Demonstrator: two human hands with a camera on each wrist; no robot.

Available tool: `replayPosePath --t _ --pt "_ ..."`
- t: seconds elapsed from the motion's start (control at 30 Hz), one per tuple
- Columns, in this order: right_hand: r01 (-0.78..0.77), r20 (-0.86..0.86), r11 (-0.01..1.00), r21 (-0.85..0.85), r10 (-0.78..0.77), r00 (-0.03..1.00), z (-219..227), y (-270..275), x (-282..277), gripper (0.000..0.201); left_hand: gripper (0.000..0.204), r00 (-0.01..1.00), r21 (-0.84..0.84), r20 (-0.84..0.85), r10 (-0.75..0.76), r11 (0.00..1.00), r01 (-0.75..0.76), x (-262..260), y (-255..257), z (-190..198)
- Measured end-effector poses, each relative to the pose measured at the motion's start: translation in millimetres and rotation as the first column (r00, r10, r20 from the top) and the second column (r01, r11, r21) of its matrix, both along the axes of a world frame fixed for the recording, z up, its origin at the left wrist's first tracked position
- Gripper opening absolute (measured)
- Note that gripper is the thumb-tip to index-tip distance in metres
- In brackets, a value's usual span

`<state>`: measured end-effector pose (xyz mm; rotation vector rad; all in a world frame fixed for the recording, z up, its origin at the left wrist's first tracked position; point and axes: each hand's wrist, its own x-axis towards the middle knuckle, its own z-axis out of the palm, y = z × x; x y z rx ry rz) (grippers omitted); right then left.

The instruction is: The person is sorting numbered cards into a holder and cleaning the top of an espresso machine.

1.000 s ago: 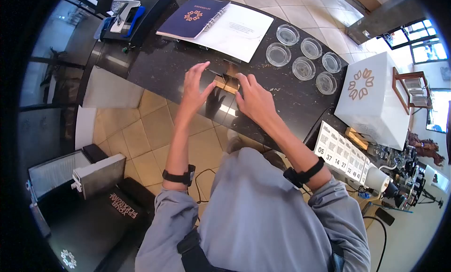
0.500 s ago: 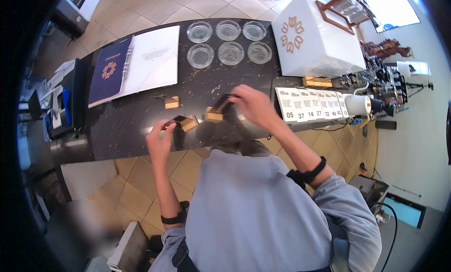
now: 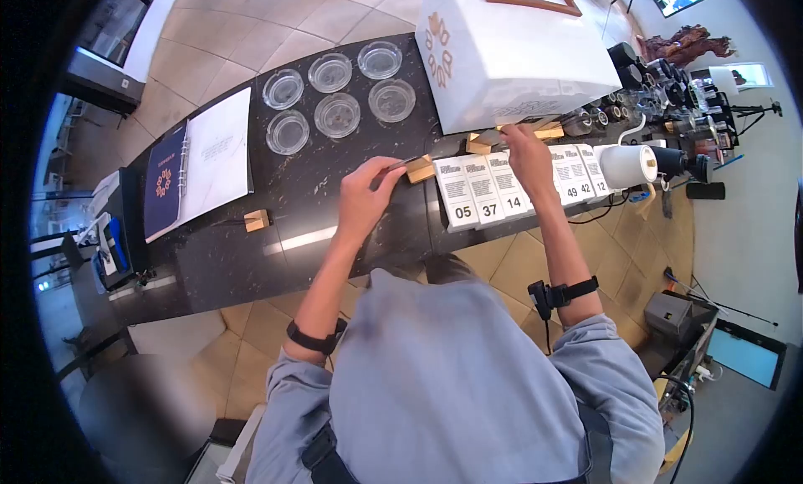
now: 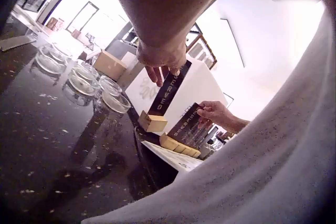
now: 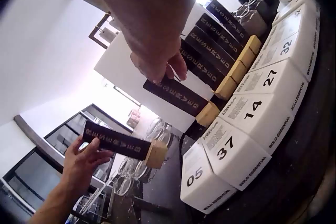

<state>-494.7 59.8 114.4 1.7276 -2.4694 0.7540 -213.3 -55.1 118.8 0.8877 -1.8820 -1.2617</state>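
My left hand [image 3: 368,195] pinches the top of a black RESERVED sign [image 4: 169,88], whose wooden block [image 3: 420,169] is beside the box numbered 05. In the right wrist view this sign is tilted, held by the left hand [image 5: 81,163]. My right hand [image 3: 531,164] pinches another black RESERVED sign [image 5: 176,96] by its upper end. Its wooden block [image 5: 208,113] is at the near end of a row of similar signs [image 5: 210,46], behind the numbered boxes. A third wooden block [image 3: 256,220] stands apart on the dark counter.
White numbered boxes [image 3: 462,191] line the counter's front edge. Behind the signs stands a large white box [image 3: 510,57]. Several glass dishes [image 3: 337,114] sit left of it, with an open binder [image 3: 219,153] farther left. A white kettle-like item [image 3: 627,163] stands at the right.
Both hands have moved right along the counter with their signs, up to the numbered boxes and the large white box. The third block stays behind. The head view has shifted right.
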Motion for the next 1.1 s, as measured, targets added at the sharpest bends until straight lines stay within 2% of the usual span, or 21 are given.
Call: replayPosePath --t 0.03,0.1,0.27,0.4,0.43,0.5,0.53,0.57,0.63,0.67,0.8,0.9,0.97,1.0,1.1 --pt "-0.001 0.017 1.0 -0.009 0.001 1.0 -3.8 -0.9 -6.1 0.015 0.016 1.0 -0.009 0.017 0.001 1.0 -0.001 -18.3 1.0 -1.9" --pt "-0.039 0.027 0.996 0.086 0.037 0.999 -8.2 -0.5 -15.9 0.019 0.016 0.999 -0.031 0.034 0.001 1.0 0.0 -51.3 4.4 -4.5" --pt "-0.104 0.063 0.987 0.121 0.097 0.993 -11.8 0.0 -34.7 0.026 0.015 0.995 -0.08 0.095 -0.017 0.997 0.024 -109.2 8.3 -25.0" --pt "-0.043 0.151 0.997 0.063 0.034 0.988 3.9 5.5 -27.5 0.033 0.015 0.994 -0.116 0.11 0.007 0.993 0.006 -132.4 11.9 -42.0" --pt "-0.047 0.154 0.997 0.062 0.037 0.987 -1.1 10.2 -25.3 0.033 0.015 0.993 -0.128 0.112 0.027 0.992 -0.012 -136.3 13.1 -42.5" --pt "-0.093 0.259 0.991 -0.097 0.115 0.959 -15.3 20.6 -20.9 0.03 0.014 0.992 -0.139 0.116 0.052 0.99 -0.036 -141.9 15.3 -42.4" --pt "-0.135 0.292 0.99 0.046 0.116 0.95 -12.6 25.6 -18.8 0.027 0.015 0.989 -0.129 0.134 0.063 0.991 -0.046 -144.1 15.7 -41.4" --pt "-0.14 0.293 0.989 0.046 0.121 0.948 -21.0 26.7 -20.1 0.027 0.017 0.986 -0.121 0.151 0.074 0.991 -0.056 -145.5 16.2 -40.5" --pt "-0.288 0.134 0.956 0.055 0.279 0.951 -47.2 28.1 -21.0 0.024 0.019 0.985 -0.085 0.145 0.089 0.993 -0.077 -147.9 19.5 -44.9" --pt "-0.293 0.198 0.942 0.166 0.259 0.945 -55.5 29.8 -22.2 0.029 0.021 0.986 -0.049 0.138 0.098 0.995 -0.092 -148.3 21.0 -47.8" --pt "-0.259 0.104 0.941 0.218 0.242 0.965 -77.2 30.0 -23.1 0.037 0.026 0.992 0.012 0.089 0.093 0.995 -0.095 -143.7 27.4 -67.8" --pt "-0.246 0.115 0.92 0.305 0.221 0.969 -84.3 28.7 -25.3 0.042 0.033 0.98 0.033 0.166 0.112 0.992 -0.119 -135.9 30.0 -97.8" --pt "-0.237 0.145 0.907 0.35 0.197 0.97 -78.5 27.1 -25.7 0.044 0.04 0.962 0.12 0.271 0.017 0.991 -0.051 -134.8 32.1 -125.0" --pt "-0.242 0.146 0.905 0.351 0.202 0.968 -79.2 27.0 -24.9 0.044 0.045 0.965 0.18 0.259 -0.05 0.984 0.003 -137.2 32.8 -124.2" --pt "-0.257 0.137 0.918 0.303 0.225 0.965 -81.9 26.6 -22.8 0.044 0.045 0.958 0.133 0.279 -0.067 0.991 0.031 -146.1 34.0 -121.2"
